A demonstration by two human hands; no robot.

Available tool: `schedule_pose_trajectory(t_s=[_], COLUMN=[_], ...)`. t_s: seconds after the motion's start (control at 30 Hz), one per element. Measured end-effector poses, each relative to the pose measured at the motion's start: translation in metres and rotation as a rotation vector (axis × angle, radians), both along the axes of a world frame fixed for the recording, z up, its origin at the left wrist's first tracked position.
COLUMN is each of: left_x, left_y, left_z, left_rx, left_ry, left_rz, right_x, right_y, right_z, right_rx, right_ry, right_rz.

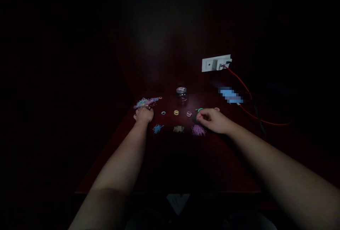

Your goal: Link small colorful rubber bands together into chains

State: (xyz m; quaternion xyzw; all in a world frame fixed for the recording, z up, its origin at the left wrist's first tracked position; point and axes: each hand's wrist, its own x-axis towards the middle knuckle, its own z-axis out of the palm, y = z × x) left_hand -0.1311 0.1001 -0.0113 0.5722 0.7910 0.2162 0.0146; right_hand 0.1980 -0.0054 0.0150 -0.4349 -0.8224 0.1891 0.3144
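Observation:
A mixed heap of thin coloured elastic bands (pixel 145 102) lies at the table's far left. My left hand (pixel 144 115) rests against its near side with curled fingers; whatever they hold is hidden. Thumb and forefinger pinched, my right hand (pixel 214 120) is just above and right of a purple band pile (pixel 198 130). What sits in that pinch is too dark to make out. Blue bands (pixel 158 128) and dull yellow bands (pixel 179 129) form two other piles. Behind them lie a blue ring (pixel 163 113), yellow rings (pixel 176 112), pink rings (pixel 189 114) and a green band (pixel 199 109).
A small clear lidded jar (pixel 181 94) stands at the back of the dark red table (pixel 180 166). On the right, a blurred-out phone-like device (pixel 230 95) connects by a red cable (pixel 240 79) to a charger in the wall socket (pixel 209 64). An orange-pink ring (pixel 217 109) lies behind my right hand.

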Motion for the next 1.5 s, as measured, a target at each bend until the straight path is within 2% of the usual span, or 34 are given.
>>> schedule_pose_trajectory(t_s=[0.1,0.23,0.3,0.87,1.5], left_x=[0.004,0.009,0.009,0.005,0.006], left_y=[-0.001,0.005,0.009,0.019,0.009], left_z=[0.001,0.0,-0.001,-0.005,0.002], left_rx=[0.074,-0.06,-0.11,-0.132,-0.095], left_ry=[0.025,0.049,0.053,0.11,0.162], left_rz=[-0.085,-0.179,-0.173,-0.144,-0.154], right_x=[-0.001,-0.002,-0.002,-0.005,-0.005], right_y=[-0.001,-0.002,-0.002,0.0,0.001], right_z=[0.001,0.002,0.002,-0.002,-0.003], right_rx=[0.001,-0.007,-0.005,0.011,0.011], right_ry=[0.008,0.001,0.005,0.018,0.019], right_rz=[0.012,0.015,0.015,0.026,0.038])
